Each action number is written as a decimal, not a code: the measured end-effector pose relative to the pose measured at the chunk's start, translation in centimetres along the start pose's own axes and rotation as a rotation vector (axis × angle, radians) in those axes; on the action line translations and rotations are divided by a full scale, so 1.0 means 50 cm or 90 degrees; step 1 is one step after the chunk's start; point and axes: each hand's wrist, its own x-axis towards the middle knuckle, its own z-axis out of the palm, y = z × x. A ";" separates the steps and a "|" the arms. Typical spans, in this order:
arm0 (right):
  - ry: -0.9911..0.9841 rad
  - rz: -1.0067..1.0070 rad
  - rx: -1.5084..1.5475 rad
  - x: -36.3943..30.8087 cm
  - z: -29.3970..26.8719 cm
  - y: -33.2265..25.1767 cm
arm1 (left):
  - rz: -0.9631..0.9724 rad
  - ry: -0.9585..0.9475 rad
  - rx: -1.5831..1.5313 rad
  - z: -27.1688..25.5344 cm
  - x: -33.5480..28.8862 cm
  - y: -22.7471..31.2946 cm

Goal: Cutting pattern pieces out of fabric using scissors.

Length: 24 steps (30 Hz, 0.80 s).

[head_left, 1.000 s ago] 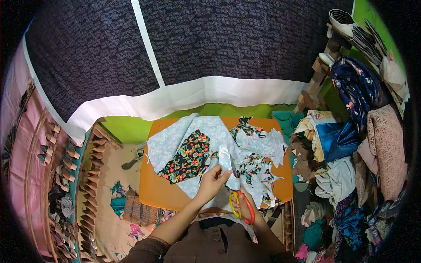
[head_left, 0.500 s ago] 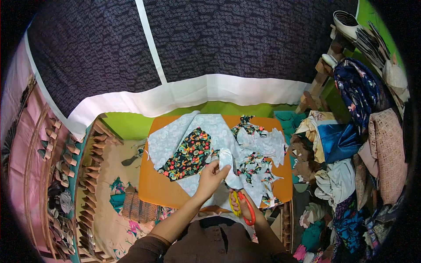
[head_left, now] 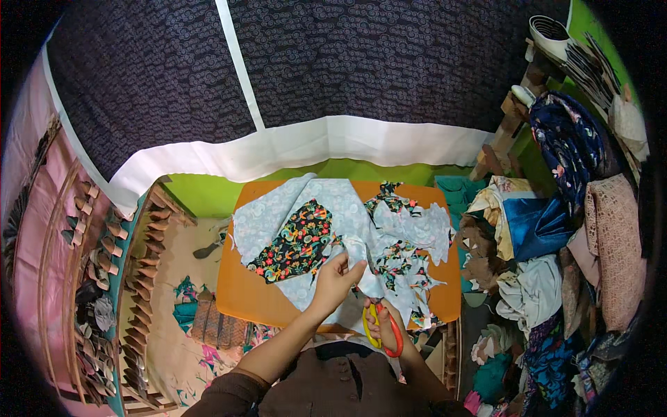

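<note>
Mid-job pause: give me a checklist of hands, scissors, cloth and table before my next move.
1. Right hand on the scissors' red and yellow handles: ok.
2. Left hand at the pale-backed floral cloth: ok.
3. Left hand clear of the blades: cannot tell; they are hard to make out by the cloth.
4. Cloth lying flat: not ok; it is folded on the left and lifted near the hands.
5. Ragged pieces separate from the cloth: cannot tell; they crowd its right side.
6. Orange table beneath the cloth: ok.

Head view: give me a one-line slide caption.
Left hand holding floral fabric with a pale reverse side, right hand gripping red-and-yellow scissors, at an orange table.
</note>
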 end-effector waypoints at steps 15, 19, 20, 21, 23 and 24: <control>-0.014 0.020 0.003 -0.042 -0.089 -0.054 | -0.052 -0.102 0.056 0.065 -0.001 0.023; -0.021 0.010 -0.034 -0.054 -0.113 -0.063 | -0.080 -0.078 -0.029 0.102 -0.009 0.047; -0.030 -0.017 -0.089 -0.056 -0.118 -0.064 | -0.072 -0.059 -0.052 0.110 -0.011 0.044; -0.032 -0.015 -0.088 -0.056 -0.124 -0.065 | -0.073 -0.057 -0.052 0.116 -0.010 0.033; -0.029 -0.035 -0.197 -0.055 -0.136 -0.067 | -0.035 -0.001 -0.031 0.126 -0.005 0.014; -0.031 -0.033 -0.198 -0.056 -0.138 -0.070 | -0.034 0.002 -0.031 0.130 -0.006 0.009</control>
